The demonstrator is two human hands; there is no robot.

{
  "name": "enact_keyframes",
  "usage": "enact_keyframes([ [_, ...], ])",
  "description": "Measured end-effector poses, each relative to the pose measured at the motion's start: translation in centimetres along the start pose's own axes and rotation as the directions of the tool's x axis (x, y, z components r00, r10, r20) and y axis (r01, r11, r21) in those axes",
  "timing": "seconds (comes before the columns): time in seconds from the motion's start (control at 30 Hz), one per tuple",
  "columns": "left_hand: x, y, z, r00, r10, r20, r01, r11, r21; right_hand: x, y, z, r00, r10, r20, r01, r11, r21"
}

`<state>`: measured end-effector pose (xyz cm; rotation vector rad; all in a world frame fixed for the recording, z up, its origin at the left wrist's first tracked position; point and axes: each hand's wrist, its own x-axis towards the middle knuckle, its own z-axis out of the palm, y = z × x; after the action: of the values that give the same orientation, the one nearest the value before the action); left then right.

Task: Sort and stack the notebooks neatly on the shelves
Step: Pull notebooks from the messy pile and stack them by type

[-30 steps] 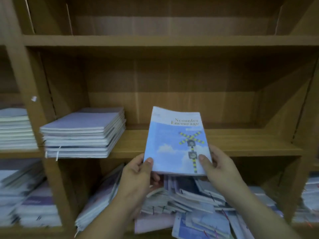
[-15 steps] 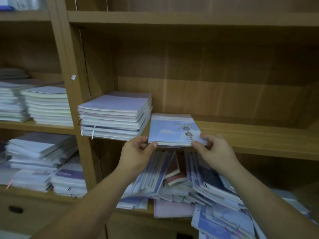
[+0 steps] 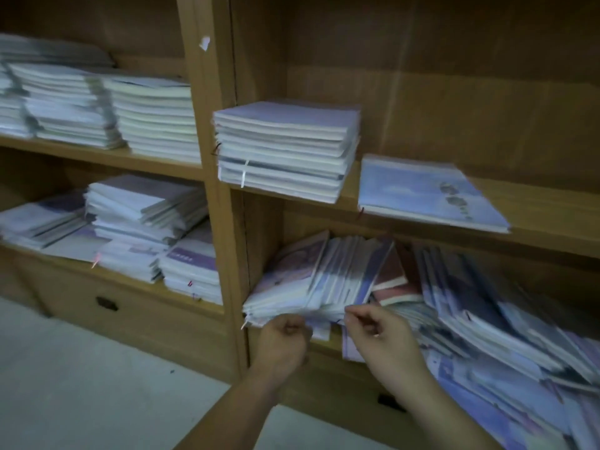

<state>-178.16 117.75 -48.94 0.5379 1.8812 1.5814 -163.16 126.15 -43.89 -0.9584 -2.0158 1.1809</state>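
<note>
1. Both our left hand (image 3: 285, 342) and right hand (image 3: 380, 336) curl at the slumped notebooks (image 3: 324, 274) below the middle shelf (image 3: 487, 242); we cannot tell if they grip.
2. Light, floppy, slick: we would pinch the spines.

The shelf board (image 3: 535, 245) above both hands carries a squared stack of pale notebooks (image 3: 285, 147) over the left hand (image 3: 284, 344). A single blue notebook (image 3: 428, 193) lies flat up and to the right of the right hand (image 3: 381, 339), apart from the stack. On the lower shelf (image 3: 332, 345), leaning notebooks (image 3: 324, 274) stand just beyond the hands, and a loose heap (image 3: 503, 319) spreads right of the right hand. Far left of the left hand, two more shelves hold further stacks (image 3: 130, 222).
</note>
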Motion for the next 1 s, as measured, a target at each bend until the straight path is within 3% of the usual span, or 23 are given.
enact_keyframes([
  [0.07, 3.0, -1.0, -1.1, 0.990, 0.024, -0.136, -0.032, 0.998, -0.053, 1.7, 1.0, 1.7, 0.997, 0.012, -0.073, -0.012, 1.000, 0.009],
  [0.17, 8.5, -2.4, -2.7, 0.955, -0.047, -0.292, 0.012, 0.993, -0.119, 4.0, 2.5, 3.6, 0.995, -0.010, -0.102, 0.009, 1.000, -0.015],
  [0.33, 12.8, -6.2, -3.4, 0.919, -0.131, -0.371, 0.066, 0.981, -0.183, 5.7, 4.7, 4.6, 0.984, -0.157, -0.079, 0.127, 0.946, -0.298],
  [0.4, 12.2, -5.5, -3.7, 0.909, -0.213, -0.357, 0.120, 0.956, -0.266, 5.9, 4.9, 4.6, 0.981, -0.181, -0.073, 0.151, 0.941, -0.303],
  [0.5, 12.0, -4.6, -3.6, 0.899, -0.382, -0.215, 0.239, 0.839, -0.489, 5.8, 4.7, 4.4, 0.987, -0.148, -0.068, 0.133, 0.973, -0.190],
  [0.57, 12.5, -5.0, -3.2, 0.894, -0.400, -0.203, 0.254, 0.824, -0.506, 5.9, 4.6, 4.3, 0.985, -0.147, -0.087, 0.133, 0.979, -0.153],
  [0.73, 12.2, -4.9, -3.1, 0.887, -0.377, -0.266, 0.237, 0.867, -0.438, 6.1, 4.4, 4.2, 0.989, -0.129, -0.077, 0.115, 0.980, -0.165],
  [0.8, 12.0, -4.6, -3.0, 0.892, -0.391, -0.225, 0.263, 0.856, -0.446, 6.0, 4.3, 4.3, 0.985, -0.160, -0.065, 0.133, 0.945, -0.300],
  [0.83, 11.6, -4.3, -2.7, 0.896, -0.377, -0.236, 0.253, 0.869, -0.425, 5.9, 4.0, 4.4, 0.966, -0.243, -0.085, 0.183, 0.880, -0.439],
  [0.9, 11.1, -4.5, -1.9, 0.926, -0.238, -0.292, 0.186, 0.963, -0.195, 6.2, 3.2, 5.2, 0.896, -0.441, -0.056, 0.289, 0.673, -0.681],
  [0.93, 10.7, -4.6, -1.7, 0.942, -0.155, -0.298, 0.149, 0.988, -0.040, 6.5, 2.9, 5.9, 0.881, -0.473, 0.007, 0.330, 0.604, -0.726],
  [1.0, 9.7, -4.3, -2.1, 0.962, -0.028, -0.271, 0.080, 0.980, 0.181, 7.3, 3.2, 7.3, 0.907, -0.380, 0.180, 0.382, 0.566, -0.731],
])
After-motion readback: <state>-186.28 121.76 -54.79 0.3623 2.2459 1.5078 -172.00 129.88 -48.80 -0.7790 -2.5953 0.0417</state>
